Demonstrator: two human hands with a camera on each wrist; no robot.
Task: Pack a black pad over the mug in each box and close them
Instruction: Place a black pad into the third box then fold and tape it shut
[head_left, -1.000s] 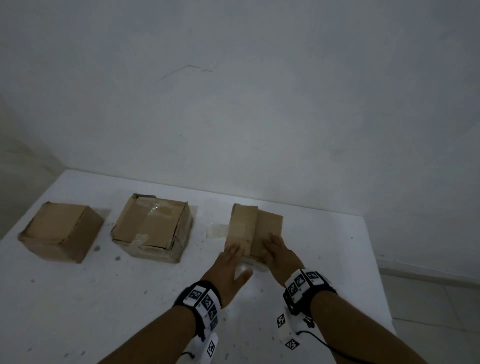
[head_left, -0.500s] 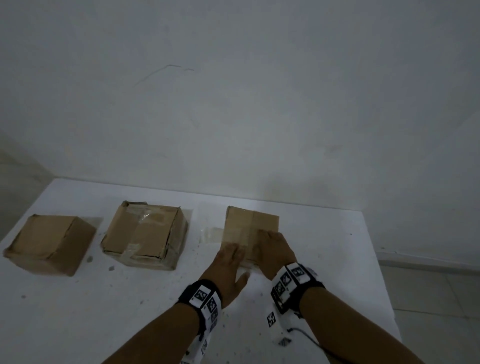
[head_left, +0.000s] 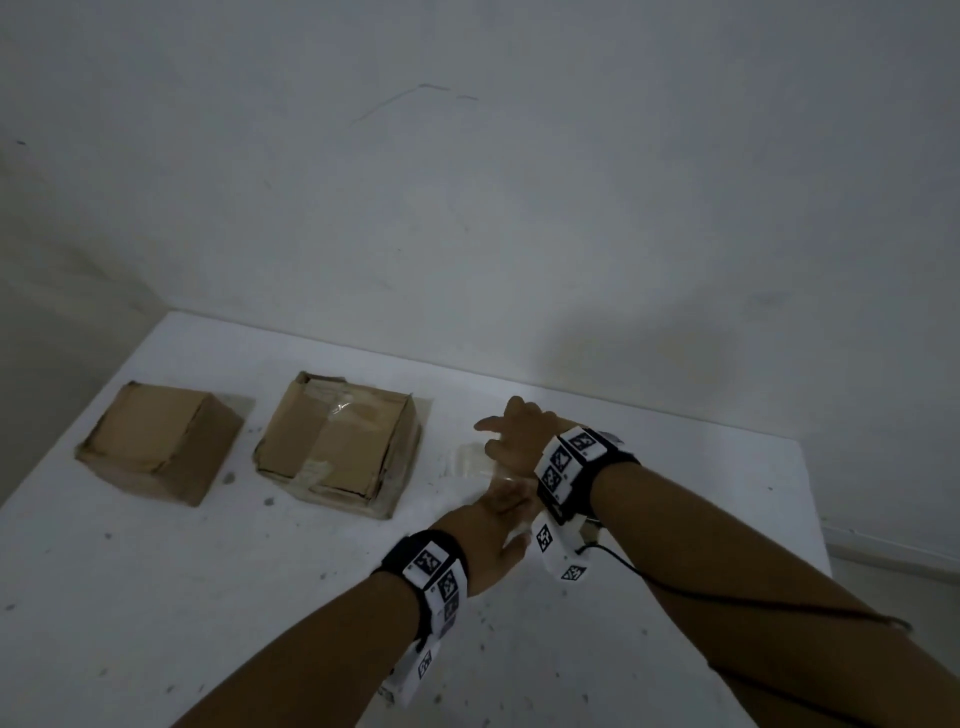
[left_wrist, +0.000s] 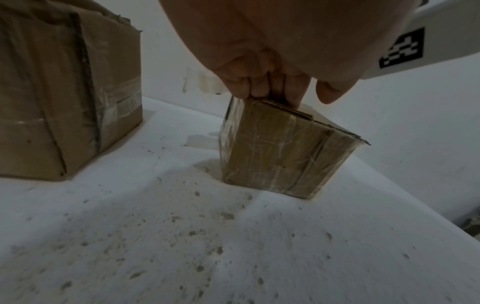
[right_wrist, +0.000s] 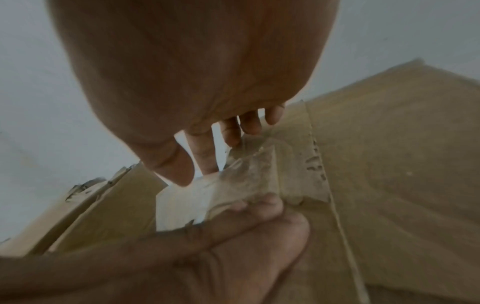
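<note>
The small taped cardboard box (left_wrist: 283, 150) stands on the white table (head_left: 156, 597), its top flaps (right_wrist: 389, 164) folded shut. In the head view my hands and wrists cover it almost fully. My left hand (head_left: 496, 522) lies on the near part of the top, fingers (right_wrist: 259, 218) flat and pressing the flaps down. My right hand (head_left: 506, 431) reaches across the box to its left side, fingers (right_wrist: 205, 156) spread and straight by a loose strip of clear tape (right_wrist: 249, 172) at the flap's edge. No black pad or mug shows.
Two more closed cardboard boxes sit to the left: a taped one (head_left: 337, 447) close by and a plain one (head_left: 156, 441) further left. Another clear tape strip (head_left: 470, 457) lies on the table beside the small box. The wall runs behind; the table's right edge is near.
The box flaps went from partly raised to flat. My right hand moved from the near top of the box across to its left side by the tape. My left hand stayed on the top.
</note>
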